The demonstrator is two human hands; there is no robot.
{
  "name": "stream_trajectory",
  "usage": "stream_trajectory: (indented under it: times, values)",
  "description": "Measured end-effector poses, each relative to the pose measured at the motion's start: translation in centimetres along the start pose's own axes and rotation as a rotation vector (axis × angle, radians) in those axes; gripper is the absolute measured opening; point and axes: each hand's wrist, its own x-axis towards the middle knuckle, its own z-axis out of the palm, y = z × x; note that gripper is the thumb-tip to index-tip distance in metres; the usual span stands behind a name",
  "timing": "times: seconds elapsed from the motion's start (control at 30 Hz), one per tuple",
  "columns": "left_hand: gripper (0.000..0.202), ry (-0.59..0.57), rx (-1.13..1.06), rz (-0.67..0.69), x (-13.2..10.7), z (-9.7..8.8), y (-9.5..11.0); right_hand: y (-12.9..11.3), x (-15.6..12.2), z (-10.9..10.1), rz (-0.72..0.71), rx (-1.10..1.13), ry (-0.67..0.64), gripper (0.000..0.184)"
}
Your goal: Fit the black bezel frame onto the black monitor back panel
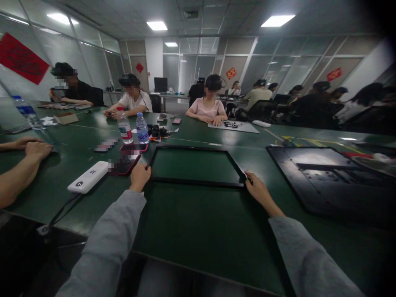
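Note:
A thin black rectangular frame [194, 180] lies flat on the green table [198, 231] in front of me. My left hand [140, 176] is closed round its near left corner. My right hand [258, 190] pinches its near right corner. Both arms wear grey sleeves. The table's green surface shows through the frame's open middle.
A black panel [328, 177] lies to the right. To the left are a white power bank [88, 177] with a cable, phones [128, 161] and two water bottles [133, 128]. A neighbour's arms [21, 161] rest at far left. Several people sit across the table.

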Motion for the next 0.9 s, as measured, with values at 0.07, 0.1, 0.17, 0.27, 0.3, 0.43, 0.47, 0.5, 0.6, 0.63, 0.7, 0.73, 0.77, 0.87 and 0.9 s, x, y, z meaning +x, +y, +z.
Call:
stream_trajectory:
  times: [0.07,0.1,0.17,0.27,0.3,0.43,0.47,0.5,0.6,0.63,0.7,0.73,0.77,0.87,0.9]
  values:
    - [0.041,0.004,0.016,-0.002,-0.13,-0.01,0.09,-0.11,-0.03,-0.12,-0.008,-0.019,-0.011,0.051]
    - [0.041,0.006,0.018,-0.004,-0.19,-0.03,0.14,-0.15,-0.04,-0.16,-0.009,-0.027,-0.017,0.051]
    - [0.041,0.003,0.019,-0.007,-0.28,-0.14,0.23,-0.2,-0.06,-0.22,-0.007,-0.036,-0.025,0.05]
    - [0.04,-0.009,0.022,-0.009,-0.38,-0.36,0.32,-0.27,-0.06,-0.25,-0.005,-0.034,-0.023,0.049]
    - [0.039,-0.011,0.024,-0.006,-0.39,-0.43,0.33,-0.3,-0.05,-0.25,-0.002,-0.036,-0.02,0.049]
    - [0.037,-0.006,0.019,0.01,-0.41,-0.49,0.26,-0.4,-0.04,-0.26,-0.002,-0.049,-0.018,0.048]
    - [0.037,-0.004,0.015,0.012,-0.39,-0.45,0.23,-0.42,-0.05,-0.26,-0.001,-0.055,-0.019,0.048]
    - [0.037,-0.003,0.012,0.015,-0.38,-0.41,0.19,-0.43,-0.05,-0.26,-0.002,-0.061,-0.023,0.048]
    - [0.038,0.004,0.007,0.024,-0.3,-0.23,0.09,-0.49,-0.07,-0.33,-0.008,-0.075,-0.039,0.05]
    - [0.038,0.008,0.007,0.027,-0.27,-0.17,0.06,-0.53,-0.08,-0.37,-0.012,-0.074,-0.043,0.051]
    - [0.037,0.01,0.011,0.034,-0.22,-0.07,0.04,-0.63,-0.06,-0.48,-0.017,-0.065,-0.05,0.051]
    - [0.036,0.009,0.014,0.035,-0.21,-0.04,0.03,-0.69,-0.05,-0.54,-0.018,-0.06,-0.055,0.051]
    - [0.036,0.007,0.016,0.037,-0.22,-0.02,0.04,-0.74,-0.02,-0.59,-0.02,-0.054,-0.063,0.05]
    - [0.035,-0.003,0.02,0.034,-0.3,-0.02,0.1,-0.83,0.06,-0.71,-0.037,-0.046,-0.08,0.047]
    - [0.035,-0.005,0.018,0.034,-0.35,-0.03,0.14,-0.83,0.08,-0.73,-0.044,-0.044,-0.079,0.046]
